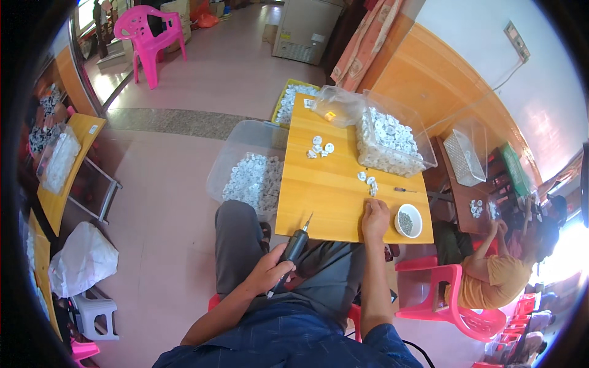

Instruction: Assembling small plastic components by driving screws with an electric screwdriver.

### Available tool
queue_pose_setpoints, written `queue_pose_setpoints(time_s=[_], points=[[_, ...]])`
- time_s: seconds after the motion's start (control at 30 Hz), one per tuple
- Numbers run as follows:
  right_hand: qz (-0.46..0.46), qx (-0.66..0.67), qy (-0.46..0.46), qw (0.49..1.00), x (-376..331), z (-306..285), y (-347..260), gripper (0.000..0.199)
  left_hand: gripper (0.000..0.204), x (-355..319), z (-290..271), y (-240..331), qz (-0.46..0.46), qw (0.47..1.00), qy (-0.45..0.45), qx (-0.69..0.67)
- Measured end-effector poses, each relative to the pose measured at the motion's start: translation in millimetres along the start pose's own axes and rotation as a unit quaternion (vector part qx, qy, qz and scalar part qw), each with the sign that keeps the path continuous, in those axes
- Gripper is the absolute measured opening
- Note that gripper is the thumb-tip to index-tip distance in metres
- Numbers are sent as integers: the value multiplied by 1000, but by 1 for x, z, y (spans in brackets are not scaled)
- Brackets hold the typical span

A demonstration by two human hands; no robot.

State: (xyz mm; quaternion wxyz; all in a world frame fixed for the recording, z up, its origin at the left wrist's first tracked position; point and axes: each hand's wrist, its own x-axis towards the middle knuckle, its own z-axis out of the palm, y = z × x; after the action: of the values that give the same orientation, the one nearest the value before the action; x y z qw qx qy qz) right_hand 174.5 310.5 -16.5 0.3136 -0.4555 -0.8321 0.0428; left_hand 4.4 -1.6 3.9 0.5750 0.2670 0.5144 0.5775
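My left hand (270,270) is wrapped round a black electric screwdriver (295,246), held over my lap with its metal bit pointing up at the table's near edge. My right hand (375,222) rests on the yellow wooden table (325,202) with its fingers curled; anything inside them is hidden. Just beyond its fingertips lie a few small white plastic parts (372,182). To its right stands a white bowl (408,221) of small metal pieces, probably screws. A small dark screwdriver (405,190) lies behind the bowl. Farther left sits a loose group of white round parts (317,147).
A clear plastic bin (392,161) heaped with white parts stands at the table's far right, beside a clear bag (338,105). On the floor at left is another clear bin (236,132) of parts. A person in a yellow shirt (497,282) sits at right near a pink chair (451,294).
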Motion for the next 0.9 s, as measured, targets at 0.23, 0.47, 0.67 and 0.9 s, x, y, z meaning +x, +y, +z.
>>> queue_pose_setpoints(time_s=[0.23,0.47,0.67,0.9], points=[[69,238,32,968,-5,11,-1,18,52,0,2,-2,-5,1000,3,1],[293,703,-131,635,-4,6,-34,23,50,-3,2,1,3,1000,3,11],[271,692,-160,650,-10,16,-44,25,37,-1,5,4,13,1000,1,14],[217,627,-161,730,-14,24,-65,16,32,-1,4,3,12,1000,4,16]])
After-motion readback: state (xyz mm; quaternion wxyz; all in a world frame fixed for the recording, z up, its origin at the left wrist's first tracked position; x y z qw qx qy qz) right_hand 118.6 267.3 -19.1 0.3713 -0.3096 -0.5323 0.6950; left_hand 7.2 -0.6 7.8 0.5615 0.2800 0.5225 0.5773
